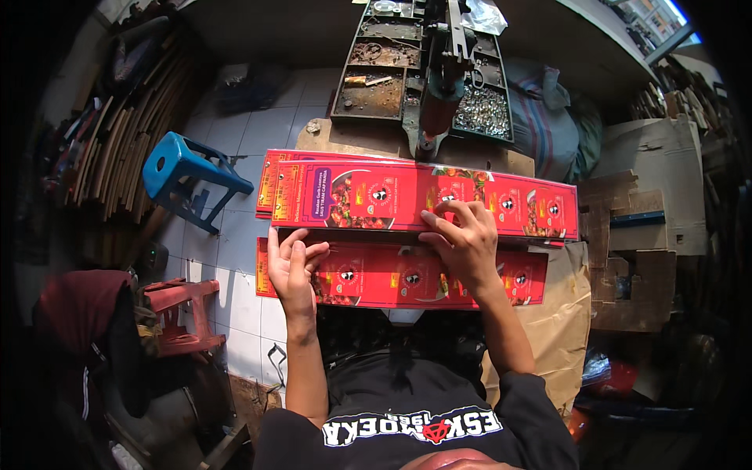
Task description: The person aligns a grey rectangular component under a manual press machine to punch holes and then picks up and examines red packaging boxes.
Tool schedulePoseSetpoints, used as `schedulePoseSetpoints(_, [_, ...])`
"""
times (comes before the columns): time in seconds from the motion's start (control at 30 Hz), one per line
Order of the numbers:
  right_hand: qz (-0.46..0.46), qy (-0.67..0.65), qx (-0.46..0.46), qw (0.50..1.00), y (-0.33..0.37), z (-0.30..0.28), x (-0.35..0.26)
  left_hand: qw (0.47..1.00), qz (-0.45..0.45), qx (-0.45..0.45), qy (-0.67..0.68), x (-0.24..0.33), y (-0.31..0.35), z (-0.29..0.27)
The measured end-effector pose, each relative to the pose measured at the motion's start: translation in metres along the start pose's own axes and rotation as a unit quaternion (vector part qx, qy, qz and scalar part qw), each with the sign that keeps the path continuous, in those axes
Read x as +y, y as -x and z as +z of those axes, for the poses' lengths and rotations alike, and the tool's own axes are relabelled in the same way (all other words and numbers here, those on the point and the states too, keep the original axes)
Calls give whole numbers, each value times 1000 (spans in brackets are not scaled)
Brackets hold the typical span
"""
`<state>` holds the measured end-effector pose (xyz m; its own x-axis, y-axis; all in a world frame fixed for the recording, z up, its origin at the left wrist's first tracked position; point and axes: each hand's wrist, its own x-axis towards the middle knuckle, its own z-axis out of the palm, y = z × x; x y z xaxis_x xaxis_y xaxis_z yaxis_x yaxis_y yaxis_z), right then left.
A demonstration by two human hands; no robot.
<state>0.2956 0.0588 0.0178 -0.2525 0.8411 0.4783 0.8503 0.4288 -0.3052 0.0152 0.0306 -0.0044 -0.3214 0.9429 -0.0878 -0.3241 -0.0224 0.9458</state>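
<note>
A long red printed strip (399,201), with pictures of food and round white emblems, lies across the work surface on top of similar strips. A second red strip (368,276) lies nearer to me, partly under my wrists. My right hand (464,239) has its thumb and forefinger closed on the near edge of the upper strip, right of its middle. At that strip's near left corner is my left hand (294,266), fingers apart and partly bent, one fingertip at the edge. Beyond the strips stands a dark press machine (442,102).
Divided trays (376,94) with small metal pieces flank the press. Brown paper (552,321) hangs at the right near cut cardboard (634,290). A blue stool (188,176) and a red stool (184,313) stand at the left, by stacked boards (117,149). Filled sacks (544,117) sit behind.
</note>
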Motion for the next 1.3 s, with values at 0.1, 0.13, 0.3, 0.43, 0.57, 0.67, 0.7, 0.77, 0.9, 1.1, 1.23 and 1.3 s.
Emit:
schedulePoseSetpoints(0.1, [8,-12,21,1000,-3,5,4,999,6,28,22,8,-2,10])
schedulePoseSetpoints(0.13, [29,-32,-3,999,0,7,4,999,20,36,4,11,-2,15])
schedulePoseSetpoints(0.3, [92,-52,51,993,27,-14,13,947,227,69,-218,-1,-13,-2])
schedulePoseSetpoints(0.43, [267,54,160,949,68,-46,69,827,272,70,-486,12,-32,-4])
schedulePoseSetpoints(0.57, [332,27,103,937,104,-74,116,834,227,35,-502,3,-48,-11])
schedulePoseSetpoints(0.67, [330,27,72,941,109,-83,121,840,238,34,-486,-2,-51,-14])
schedulePoseSetpoints(0.7, [324,19,82,942,111,-83,126,838,242,32,-489,-3,-51,-14])
schedulePoseSetpoints(0.77, [310,1,101,946,115,-84,136,833,248,29,-494,-2,-51,-13])
schedulePoseSetpoints(0.9, [339,-32,153,928,108,-75,123,837,238,49,-491,-6,-54,-19])
schedulePoseSetpoints(1.1, [321,-5,200,926,123,-56,118,825,242,31,-510,-4,-51,-15])
schedulePoseSetpoints(1.23, [340,-43,224,912,121,-53,119,827,234,31,-510,-4,-50,-15])
schedulePoseSetpoints(1.3, [341,-38,218,914,119,-51,116,822,228,39,-521,-3,-51,-15])
